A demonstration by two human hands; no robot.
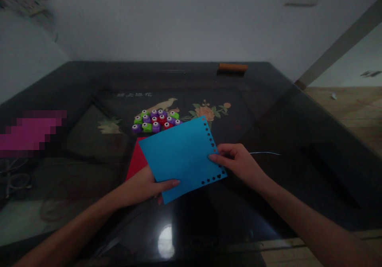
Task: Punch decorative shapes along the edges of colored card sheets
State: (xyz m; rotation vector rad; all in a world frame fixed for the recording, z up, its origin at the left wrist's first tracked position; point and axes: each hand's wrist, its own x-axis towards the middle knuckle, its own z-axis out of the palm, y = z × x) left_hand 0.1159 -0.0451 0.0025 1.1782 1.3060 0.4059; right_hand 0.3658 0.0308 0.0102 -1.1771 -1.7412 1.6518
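Blue sheet (182, 155) held just above the desk (298, 139) — left hand (143, 187) pinching its near-left edge, right hand (238, 163) pinching the punched right edge — looks light, floppy, tear-prone at the holes, so grip solid margins, both sides.

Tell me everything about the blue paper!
The blue paper is a flat, bright blue rectangular sheet, looking like thin card. Small shapes, some like hearts, are punched along its right and lower right edges. It is held tilted just above the dark glossy table. The left hand grips its lower left corner, the right hand pinches its right edge. A red sheet peeks out underneath.
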